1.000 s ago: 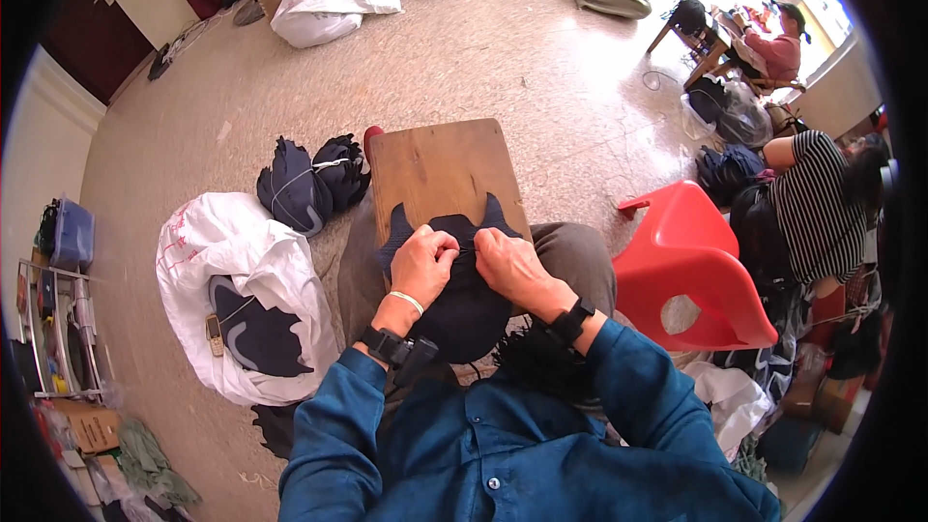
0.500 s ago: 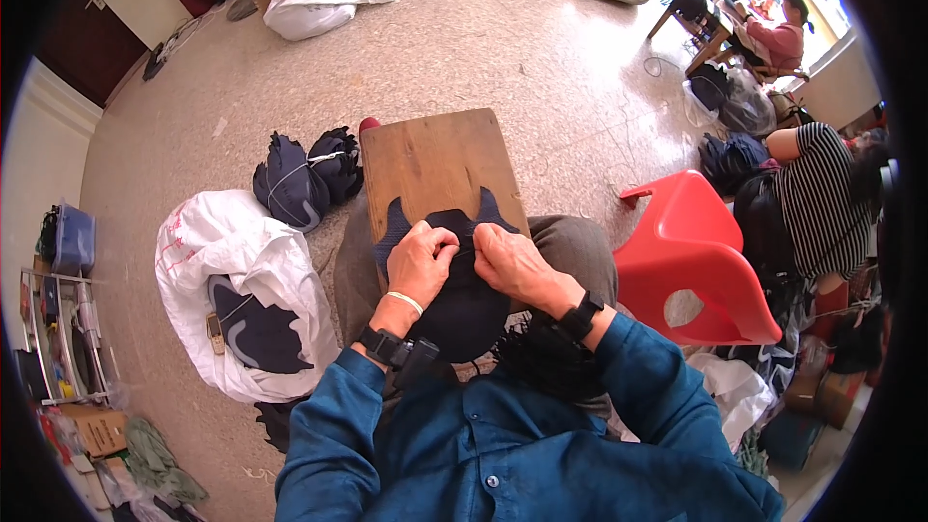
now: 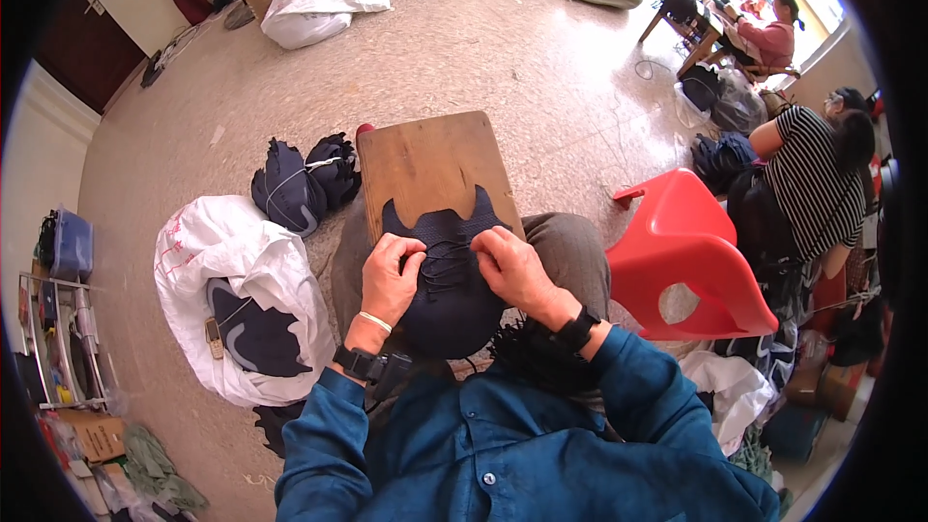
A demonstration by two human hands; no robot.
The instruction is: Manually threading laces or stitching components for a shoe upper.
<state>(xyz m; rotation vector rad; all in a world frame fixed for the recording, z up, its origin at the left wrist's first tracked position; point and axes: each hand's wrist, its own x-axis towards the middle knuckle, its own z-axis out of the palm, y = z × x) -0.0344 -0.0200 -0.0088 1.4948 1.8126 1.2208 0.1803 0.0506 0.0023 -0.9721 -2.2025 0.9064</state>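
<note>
A dark navy shoe upper (image 3: pixel 447 327) lies across a wooden board (image 3: pixel 435 157) over my lap, its two pointed ends facing away from me. A dark shoelace (image 3: pixel 447 266) criss-crosses loosely down its middle. My left hand (image 3: pixel 389 282) is closed in a pinch at the left side of the lacing. Opposite it, my right hand (image 3: pixel 524 275) pinches at the right side. Both seem to grip the lace, though fingers hide its ends. Black lace-like strands (image 3: pixel 536 353) hang by my right wrist.
Left of me are tied bundles of dark uppers (image 3: pixel 288 188) and a white sack (image 3: pixel 193 244) holding more uppers and a phone (image 3: pixel 214 336). A red plastic stool (image 3: pixel 691 242) stands close on the right. Beyond it sits a person in a striped top (image 3: pixel 817 169).
My hands have moved apart and slightly toward me, uncovering the criss-crossed lace between them. My left hand has shifted left. The upper stays on the board.
</note>
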